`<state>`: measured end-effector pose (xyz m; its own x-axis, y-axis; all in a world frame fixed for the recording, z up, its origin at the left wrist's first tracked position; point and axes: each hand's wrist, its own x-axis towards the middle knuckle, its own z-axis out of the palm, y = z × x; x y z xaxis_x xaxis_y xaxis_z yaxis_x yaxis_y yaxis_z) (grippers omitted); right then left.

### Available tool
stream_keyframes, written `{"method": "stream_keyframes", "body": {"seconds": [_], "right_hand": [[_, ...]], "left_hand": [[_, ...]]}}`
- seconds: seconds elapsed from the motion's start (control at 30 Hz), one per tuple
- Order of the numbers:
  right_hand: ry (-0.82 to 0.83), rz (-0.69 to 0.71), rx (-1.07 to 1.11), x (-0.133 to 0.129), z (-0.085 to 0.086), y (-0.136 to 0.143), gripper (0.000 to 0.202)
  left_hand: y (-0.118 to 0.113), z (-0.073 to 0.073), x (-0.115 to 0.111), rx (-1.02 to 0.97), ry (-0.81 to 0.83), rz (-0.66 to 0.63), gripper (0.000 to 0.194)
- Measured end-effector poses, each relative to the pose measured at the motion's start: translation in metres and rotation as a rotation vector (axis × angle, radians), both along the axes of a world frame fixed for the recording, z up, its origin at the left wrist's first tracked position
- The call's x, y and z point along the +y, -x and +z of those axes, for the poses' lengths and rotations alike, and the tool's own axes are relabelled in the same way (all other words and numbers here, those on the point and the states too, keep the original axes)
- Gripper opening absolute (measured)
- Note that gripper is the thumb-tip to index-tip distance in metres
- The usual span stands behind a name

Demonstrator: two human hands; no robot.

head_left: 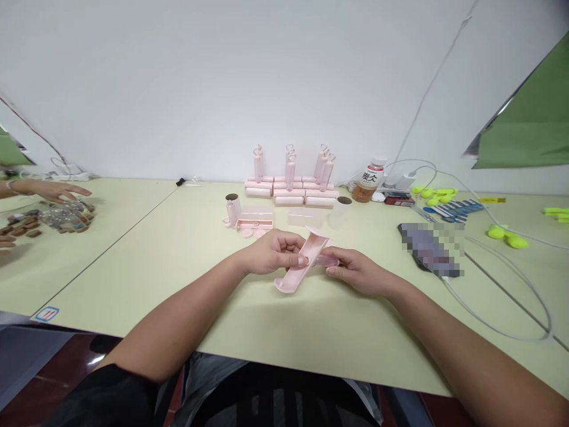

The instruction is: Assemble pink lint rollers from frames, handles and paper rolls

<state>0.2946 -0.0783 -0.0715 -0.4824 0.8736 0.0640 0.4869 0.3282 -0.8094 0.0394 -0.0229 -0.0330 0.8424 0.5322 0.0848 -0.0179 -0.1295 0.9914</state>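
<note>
My left hand (278, 252) is closed around a pale pink, trough-shaped plastic housing (302, 267), its thumb pressed inside the hollow. The housing is tilted, its open side towards me, above the table. My right hand (355, 270) grips a clear pinkish handle (328, 261) that meets the housing's right side; whether the two are joined cannot be made out. Just beyond my hands lie another pink housing (255, 226) and a clear cover (304, 217). Paper rolls with cardboard cores stand on both sides, a left roll (233, 204) and a right roll (341, 213).
Against the wall stand several pink lint rollers (290, 193) with upright handles. To their right are a drink bottle (368, 181), a phone (429, 249) on a white cable, and yellow-green pieces (507, 236). At far left, another person's hand (62, 191) hovers over small glass-like items (69, 216).
</note>
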Motion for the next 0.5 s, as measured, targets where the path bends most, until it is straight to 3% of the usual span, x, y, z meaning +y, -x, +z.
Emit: {"method": "stream_keyframes", "body": {"seconds": [0.5], "right_hand": [[-0.006,0.067,0.034,0.004,0.007,-0.009,0.029]], "left_hand": [[-0.011,-0.010,-0.003,-0.171,0.171,0.069,0.038]]}}
